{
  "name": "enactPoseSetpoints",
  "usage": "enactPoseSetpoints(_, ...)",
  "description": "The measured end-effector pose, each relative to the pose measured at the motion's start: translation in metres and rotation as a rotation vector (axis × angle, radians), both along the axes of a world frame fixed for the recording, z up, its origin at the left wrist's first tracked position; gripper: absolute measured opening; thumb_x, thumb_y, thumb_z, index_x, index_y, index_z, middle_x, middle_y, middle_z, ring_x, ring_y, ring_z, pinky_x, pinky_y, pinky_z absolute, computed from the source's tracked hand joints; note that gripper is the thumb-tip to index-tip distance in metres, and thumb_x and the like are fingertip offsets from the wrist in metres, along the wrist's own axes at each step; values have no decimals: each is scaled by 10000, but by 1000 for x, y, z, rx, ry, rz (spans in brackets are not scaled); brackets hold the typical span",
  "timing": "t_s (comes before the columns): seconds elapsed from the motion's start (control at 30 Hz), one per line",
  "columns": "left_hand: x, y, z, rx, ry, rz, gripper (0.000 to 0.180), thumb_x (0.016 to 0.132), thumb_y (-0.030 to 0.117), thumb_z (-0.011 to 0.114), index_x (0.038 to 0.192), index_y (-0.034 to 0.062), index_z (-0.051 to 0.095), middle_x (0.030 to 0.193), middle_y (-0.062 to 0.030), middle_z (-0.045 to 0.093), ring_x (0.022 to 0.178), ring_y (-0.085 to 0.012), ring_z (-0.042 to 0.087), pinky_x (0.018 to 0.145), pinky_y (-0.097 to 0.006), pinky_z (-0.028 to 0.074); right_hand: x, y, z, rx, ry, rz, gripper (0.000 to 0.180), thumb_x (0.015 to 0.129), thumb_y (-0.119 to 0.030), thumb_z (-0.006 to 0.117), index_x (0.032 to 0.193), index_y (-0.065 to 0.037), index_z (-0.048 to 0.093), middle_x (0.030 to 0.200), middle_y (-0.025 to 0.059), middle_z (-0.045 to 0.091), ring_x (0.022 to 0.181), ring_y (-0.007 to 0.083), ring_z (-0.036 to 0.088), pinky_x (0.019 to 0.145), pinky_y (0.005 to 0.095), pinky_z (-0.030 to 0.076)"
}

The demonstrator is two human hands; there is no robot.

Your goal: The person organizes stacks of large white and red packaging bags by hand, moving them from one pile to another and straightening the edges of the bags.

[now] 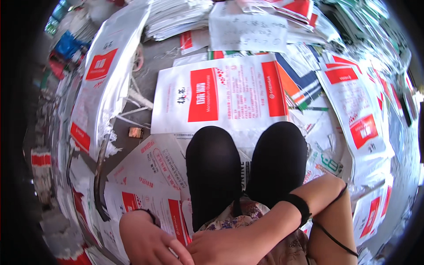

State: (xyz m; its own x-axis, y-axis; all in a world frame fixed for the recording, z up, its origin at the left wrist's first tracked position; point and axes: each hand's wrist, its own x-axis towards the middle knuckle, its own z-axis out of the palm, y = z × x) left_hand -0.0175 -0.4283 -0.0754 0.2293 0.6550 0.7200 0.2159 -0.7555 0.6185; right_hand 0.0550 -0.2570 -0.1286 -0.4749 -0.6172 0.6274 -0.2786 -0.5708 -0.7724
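Two hands, left (148,240) and right (221,247), lie loosely open and touching, holding nothing, by two black knees (212,154), above one flat red-and-white sack (225,95) among many scattered.

A large printed sack (229,92) lies flat in front of the person's knees (247,163), more sacks (150,176) lie under them to the left, and stacked sacks (176,17) lie behind it.
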Motion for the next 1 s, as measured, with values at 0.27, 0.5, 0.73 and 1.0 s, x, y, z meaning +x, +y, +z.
enactPoseSetpoints(0.27, 2, 20, -19, -7, 278, 84, 166, 947, 138, 561, 1058, 97, 678, 1145, -120, 661, 1186, -316, 587, 993, -544, 385, 0, -4, 6, -411, -204, 193, 141, 915, -43, 611, 776, -18, 623, 666, 92, 548, 701, 298, 581, 686, 340, 465)
enactPoseSetpoints(0.5, 13, 42, -42, -50, 136, -93, 293, 982, 255, 512, 1003, 27, 695, 1065, -171, 676, 1048, -350, 635, 895, -500, 471, -15, 17, -25, -298, 59, 106, 117, 931, -49, 616, 820, -27, 643, 752, 55, 576, 714, 245, 588, 682, 340, 462)
enactPoseSetpoints(0.73, 13, 96, -34, -281, -177, -390, 402, 988, 321, 517, 962, -33, 706, 975, -212, 685, 918, -377, 670, 800, -465, 531, -91, 137, -13, 381, -277, -276, 173, 950, -125, 572, 1009, 14, 657, 906, 107, 712, 814, 180, 699, 753, 330, 553)
enactPoseSetpoints(1.0, 12, 187, -23, -257, 327, 598, 331, 849, 106, 718, 1169, 66, 646, 1080, -94, 648, 1019, -266, 621, 914, -418, 464, -132, 188, -25, 635, -328, -879, 258, 937, -234, 611, 1008, 9, 660, 821, 104, 709, 745, 176, 694, 694, 327, 541)
